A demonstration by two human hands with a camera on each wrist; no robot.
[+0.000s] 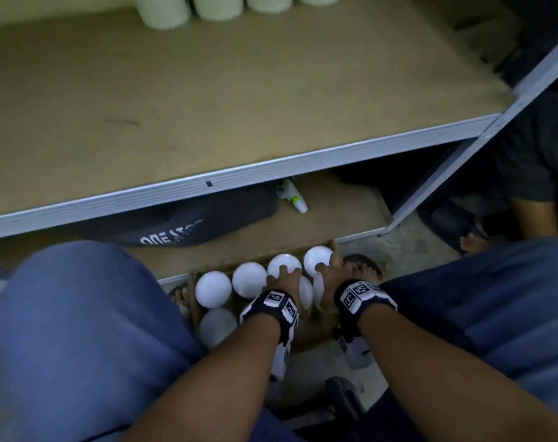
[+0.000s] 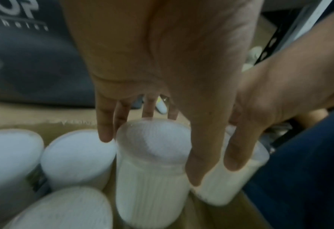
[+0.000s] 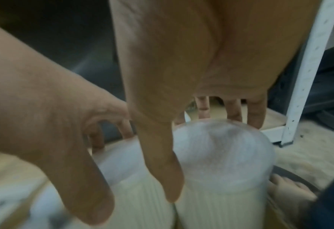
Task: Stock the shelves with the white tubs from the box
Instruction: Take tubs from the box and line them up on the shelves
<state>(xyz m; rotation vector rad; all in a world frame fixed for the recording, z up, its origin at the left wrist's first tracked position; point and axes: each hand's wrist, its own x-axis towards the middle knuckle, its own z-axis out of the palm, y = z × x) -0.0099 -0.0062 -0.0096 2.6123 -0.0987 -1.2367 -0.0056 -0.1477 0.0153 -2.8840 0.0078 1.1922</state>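
Both hands are down in the cardboard box (image 1: pixel 330 323) on the floor between the person's knees. The left hand (image 2: pixel 162 65) has fingers and thumb wrapped round one ribbed white tub (image 2: pixel 152 170) — the right hand (image 3: pixel 191 62) grips the tub beside it (image 3: pixel 221 170) the same way. Four more tubs (image 1: pixel 213 288) stand to the left in the box, the shelf (image 1: pixel 207 100) just beyond.
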